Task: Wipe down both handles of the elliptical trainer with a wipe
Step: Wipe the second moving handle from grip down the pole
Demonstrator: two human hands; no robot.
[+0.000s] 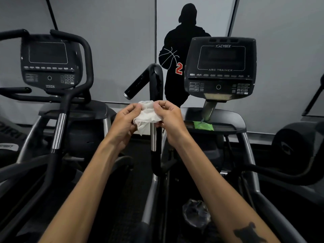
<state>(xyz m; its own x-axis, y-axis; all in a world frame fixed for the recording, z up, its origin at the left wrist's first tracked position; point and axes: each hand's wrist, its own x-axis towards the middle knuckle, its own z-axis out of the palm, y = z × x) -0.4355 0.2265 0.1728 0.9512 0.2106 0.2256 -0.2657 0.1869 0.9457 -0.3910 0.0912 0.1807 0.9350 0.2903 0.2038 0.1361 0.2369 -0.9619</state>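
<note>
Head view: both forearms reach forward, hands meeting at centre frame in front of a black handle (pixel 155 81) of the elliptical trainer. Left hand (pixel 125 118) and right hand (pixel 168 116) each pinch a crumpled white wipe (pixel 147 113) between thumb and fingertips, one on each edge of it, the wipe stretched between them. The wipe hangs just before the handle's upright tube, near where the black grip gives way to a chrome section (pixel 153 135); whether it touches the tube cannot be told. The handle arches over at the top and a short branch slants down to the left, ending well clear above the left hand. To the right, the trainer's console (pixel 220 65) stands on a post; below it a tray (pixel 233 120) carries a green packet (pixel 203 126) near its front edge. A second machine's console (pixel 48 62) and handlebars stand at left, with an open gap between the two machines. Grey wall panels behind bear a black silhouette figure (pixel 182 50).
</note>
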